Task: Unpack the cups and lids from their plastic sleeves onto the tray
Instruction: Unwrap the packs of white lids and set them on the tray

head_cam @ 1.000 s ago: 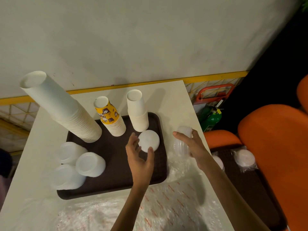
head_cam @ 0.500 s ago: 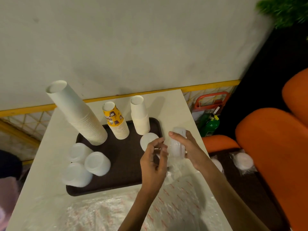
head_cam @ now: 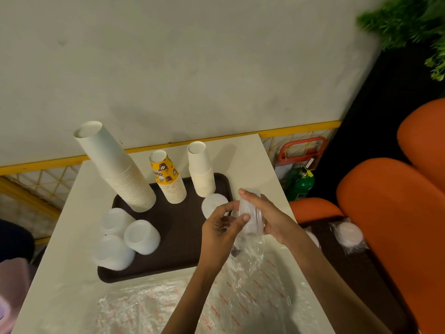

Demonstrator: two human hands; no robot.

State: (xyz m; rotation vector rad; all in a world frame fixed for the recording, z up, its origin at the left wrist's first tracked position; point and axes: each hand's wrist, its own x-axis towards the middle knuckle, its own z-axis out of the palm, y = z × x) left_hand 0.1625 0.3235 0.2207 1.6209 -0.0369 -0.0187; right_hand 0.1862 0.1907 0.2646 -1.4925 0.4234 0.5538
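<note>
A dark brown tray [head_cam: 178, 232] lies on the white table. On it stand a tall leaning stack of white cups [head_cam: 115, 167], a yellow printed cup stack [head_cam: 168, 182] and a shorter white cup stack [head_cam: 201, 169]. Three stacks of translucent lids [head_cam: 127, 239] sit at the tray's left, and one white lid stack [head_cam: 213, 204] at its right. My right hand [head_cam: 269, 218] grips a sleeved stack of clear lids [head_cam: 250, 220] above the tray's right edge. My left hand [head_cam: 221, 227] pinches the plastic sleeve at that stack's side.
Empty crinkled plastic sleeves [head_cam: 183, 307] cover the table's near part. Right of the table stand orange chairs [head_cam: 390, 225], with more wrapped lids [head_cam: 349, 233] on a dark surface. A green bottle [head_cam: 301, 184] and a red frame sit on the floor by the wall.
My left hand left the white lid stack on the tray and came across to the sleeved lids in my right hand, now pinching the plastic. The view shifted slightly.
</note>
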